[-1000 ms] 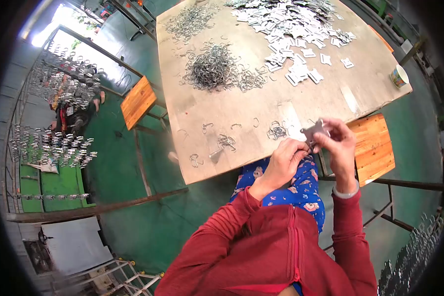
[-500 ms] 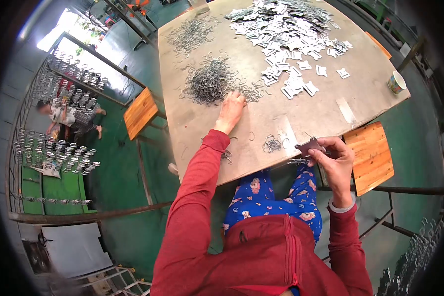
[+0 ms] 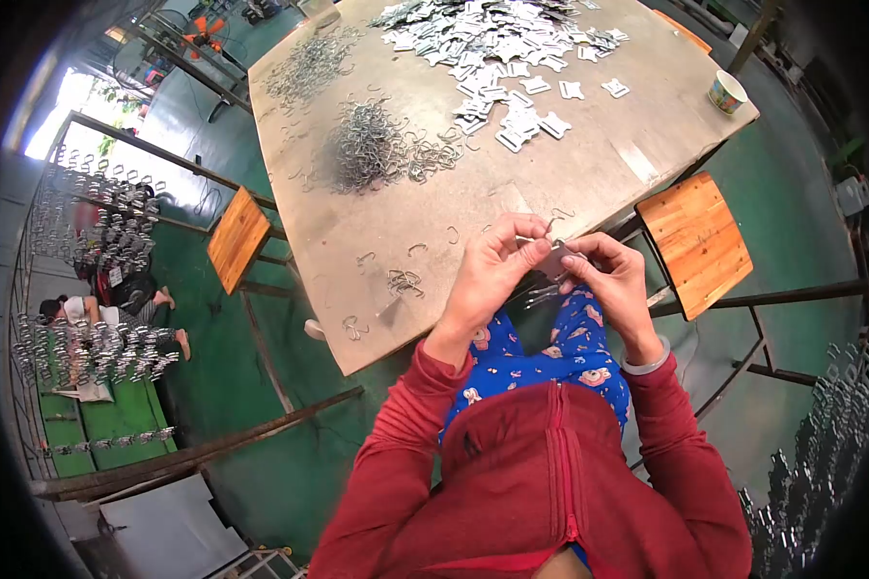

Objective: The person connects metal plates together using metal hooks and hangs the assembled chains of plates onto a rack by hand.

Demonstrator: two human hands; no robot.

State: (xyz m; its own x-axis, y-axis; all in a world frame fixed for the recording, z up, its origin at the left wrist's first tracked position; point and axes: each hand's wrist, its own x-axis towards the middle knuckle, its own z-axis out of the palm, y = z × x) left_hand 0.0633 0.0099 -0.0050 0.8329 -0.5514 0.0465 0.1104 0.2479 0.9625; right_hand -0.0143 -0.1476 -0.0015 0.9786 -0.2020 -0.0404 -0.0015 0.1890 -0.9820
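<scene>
Plate [image 3: 552, 262] nr tbl edge [image 3: 386, 340] (btwn hands [image 3: 497, 265] [image 3: 610, 283])

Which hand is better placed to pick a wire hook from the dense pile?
Probably the left hand: it is nearer the dense pile. The right hand is farther away and grips the metal plate, so it could steady that.
</scene>
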